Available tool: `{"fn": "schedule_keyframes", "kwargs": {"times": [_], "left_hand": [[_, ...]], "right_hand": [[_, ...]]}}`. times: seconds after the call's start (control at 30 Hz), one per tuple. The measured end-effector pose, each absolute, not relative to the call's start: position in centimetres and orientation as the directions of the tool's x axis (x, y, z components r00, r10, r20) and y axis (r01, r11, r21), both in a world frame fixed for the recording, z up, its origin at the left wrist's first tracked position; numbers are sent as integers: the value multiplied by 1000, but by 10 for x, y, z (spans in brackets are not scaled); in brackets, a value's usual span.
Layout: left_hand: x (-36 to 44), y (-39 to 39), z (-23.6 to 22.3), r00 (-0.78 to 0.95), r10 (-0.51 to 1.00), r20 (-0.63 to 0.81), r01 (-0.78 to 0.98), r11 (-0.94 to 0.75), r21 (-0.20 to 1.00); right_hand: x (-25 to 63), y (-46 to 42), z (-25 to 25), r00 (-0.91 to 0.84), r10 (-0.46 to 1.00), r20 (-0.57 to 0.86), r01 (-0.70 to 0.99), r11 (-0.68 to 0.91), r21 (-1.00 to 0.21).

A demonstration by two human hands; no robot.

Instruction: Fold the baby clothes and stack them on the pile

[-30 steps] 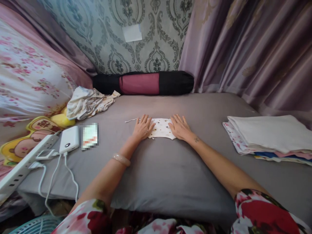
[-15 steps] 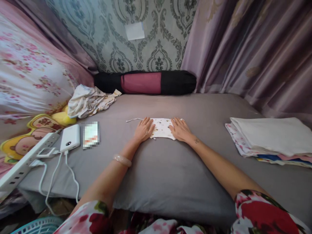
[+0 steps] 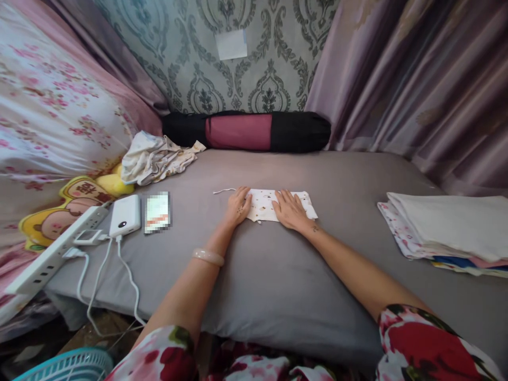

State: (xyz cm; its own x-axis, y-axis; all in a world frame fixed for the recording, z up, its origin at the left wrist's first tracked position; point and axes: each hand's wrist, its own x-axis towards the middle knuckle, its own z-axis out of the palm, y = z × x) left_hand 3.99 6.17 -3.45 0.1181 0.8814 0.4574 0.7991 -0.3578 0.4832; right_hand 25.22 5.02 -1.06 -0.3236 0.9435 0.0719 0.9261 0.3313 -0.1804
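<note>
A small folded white cloth (image 3: 262,205) with a scattered print lies flat on the grey bed sheet (image 3: 278,280), in the middle of the head view. My left hand (image 3: 238,205) rests on its left end with the fingers stretched out. On the right half of the cloth lies my right hand (image 3: 291,210), palm down and fingers spread. A thin white string (image 3: 223,190) sticks out past my left hand. What kind of garment the cloth is, I cannot tell.
Folded cloths (image 3: 456,222) are stacked at the right. On the left are a power strip (image 3: 59,248), a white power bank (image 3: 125,216) with cables, and a crumpled printed cloth (image 3: 159,156). A black and maroon roll (image 3: 238,131) lies along the wall.
My right hand has shifted inward on the cloth, uncovering its right end. My left hand stays on the left end. The whole view has shifted slightly.
</note>
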Motion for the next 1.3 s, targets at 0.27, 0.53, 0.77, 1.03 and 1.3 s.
{"fn": "schedule_keyframes", "kwargs": {"times": [0.27, 0.53, 0.77, 1.03, 1.3], "left_hand": [[37, 63, -33, -9, 910, 415, 751, -268, 604], [32, 67, -37, -90, 917, 387, 700, -218, 680], [30, 68, -39, -130, 921, 366, 665, -193, 721], [28, 65, -34, -212, 921, 327, 615, -134, 777], [28, 68, -35, -258, 915, 310, 550, -124, 826]], "right_hand": [[240, 51, 0, -300, 951, 70, 927, 308, -214], [200, 54, 2, -349, 928, 133, 899, 371, -231], [201, 54, -14, -362, 920, 148, 904, 385, -183], [180, 54, 2, -368, 918, 145, 903, 390, -181], [161, 58, -13, -382, 910, 159, 890, 409, -203]]}}
